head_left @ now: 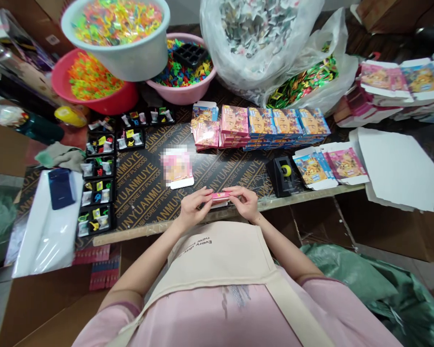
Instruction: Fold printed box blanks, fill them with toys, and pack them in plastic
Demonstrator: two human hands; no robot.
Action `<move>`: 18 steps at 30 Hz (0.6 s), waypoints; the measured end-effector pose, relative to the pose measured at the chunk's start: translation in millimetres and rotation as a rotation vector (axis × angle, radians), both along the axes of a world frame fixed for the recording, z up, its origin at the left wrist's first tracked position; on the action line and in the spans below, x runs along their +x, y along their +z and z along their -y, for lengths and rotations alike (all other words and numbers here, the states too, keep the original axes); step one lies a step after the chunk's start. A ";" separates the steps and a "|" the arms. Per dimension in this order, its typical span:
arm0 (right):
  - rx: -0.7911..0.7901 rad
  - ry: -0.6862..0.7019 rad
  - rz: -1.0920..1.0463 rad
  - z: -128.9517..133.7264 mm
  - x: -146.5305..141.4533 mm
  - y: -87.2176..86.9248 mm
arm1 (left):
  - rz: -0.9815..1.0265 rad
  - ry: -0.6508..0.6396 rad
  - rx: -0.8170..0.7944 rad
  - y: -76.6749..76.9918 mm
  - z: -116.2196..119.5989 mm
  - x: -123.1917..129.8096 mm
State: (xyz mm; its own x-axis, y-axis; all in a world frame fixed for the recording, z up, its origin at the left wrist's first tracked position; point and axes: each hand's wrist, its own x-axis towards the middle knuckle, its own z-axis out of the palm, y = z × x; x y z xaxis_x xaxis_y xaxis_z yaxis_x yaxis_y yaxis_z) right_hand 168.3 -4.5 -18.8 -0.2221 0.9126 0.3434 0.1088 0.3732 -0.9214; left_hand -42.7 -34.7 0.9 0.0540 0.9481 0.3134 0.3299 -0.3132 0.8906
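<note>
Between my two hands, at the table's front edge, is a small pink box (221, 196), seen edge-on. My left hand (196, 206) is closed on its left end, thumb toward me and fingers on the far side. At the other end my right hand (244, 202) pinches it the same way. Just beyond my left hand a flat pink carton (179, 168) lies on the table, part of it blurred out. Farther back stand stacks of pink boxes (234, 120) and blue boxes (289, 123).
Black trays (98, 192) of small toys line the left side. Tubs (115, 58) of coloured plastic pieces and a clear bag (260, 58) of packets stand behind. To the right are a tape dispenser (282, 176), flat cartons (313, 168) and white sheets (401, 168).
</note>
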 end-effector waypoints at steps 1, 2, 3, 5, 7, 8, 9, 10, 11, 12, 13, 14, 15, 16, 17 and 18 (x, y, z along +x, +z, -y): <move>0.064 0.027 0.045 0.7 2.5 -3.4 | -0.073 -0.037 0.057 -2.1 0.8 -2.9; 0.124 0.053 0.085 1.8 3.6 -6.6 | -0.132 -0.070 0.105 -3.7 1.0 -4.8; 0.177 0.074 0.117 3.5 3.9 -9.1 | -0.181 -0.099 0.144 -4.7 0.4 -5.5; 0.256 0.086 0.175 7.9 4.3 -11.3 | -0.265 -0.144 0.194 -3.4 -3.1 -2.6; 0.290 0.037 0.251 11.8 11.8 -9.3 | -0.341 -0.186 0.210 2.3 -8.6 4.8; 0.283 -0.024 0.298 12.8 20.7 -7.5 | -0.380 -0.204 0.205 6.4 -11.6 8.8; 0.261 -0.123 0.345 13.0 33.6 -5.4 | -0.420 -0.218 0.196 10.8 -14.7 12.2; 0.227 -0.257 0.388 12.6 50.7 -3.6 | -0.461 -0.224 0.185 15.0 -17.9 14.7; 0.186 -0.416 0.425 11.7 71.1 -2.1 | -0.500 -0.222 0.178 18.8 -21.2 16.1; 0.142 -0.580 0.453 10.5 93.7 -1.3 | -0.536 -0.214 0.177 21.6 -24.8 16.7; 0.098 -0.726 0.477 8.9 116.9 -1.4 | -0.571 -0.203 0.185 23.3 -28.6 17.0; 0.054 -0.820 0.498 6.9 138.9 -2.3 | -0.606 -0.191 0.201 23.9 -32.3 17.5; -0.004 -0.846 0.525 4.3 158.3 -4.1 | -0.642 -0.180 0.220 23.3 -35.8 18.5; -0.066 -0.825 0.550 1.1 174.0 -6.5 | -0.684 -0.176 0.242 21.7 -38.9 20.3; -0.123 -0.773 0.571 -2.6 185.3 -9.2 | -0.730 -0.181 0.263 19.4 -41.4 22.7; -0.172 -0.703 0.586 -6.6 192.3 -11.8 | -0.778 -0.189 0.281 16.7 -43.4 25.7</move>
State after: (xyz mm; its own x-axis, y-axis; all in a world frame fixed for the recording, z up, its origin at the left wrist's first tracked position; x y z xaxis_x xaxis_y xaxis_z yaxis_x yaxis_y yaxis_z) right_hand 360.7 2.1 -30.6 0.3059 0.9310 0.1992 0.7232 -0.0912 -0.6846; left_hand -17.0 8.8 17.6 0.5016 0.7939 0.3437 0.7363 -0.6004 0.3121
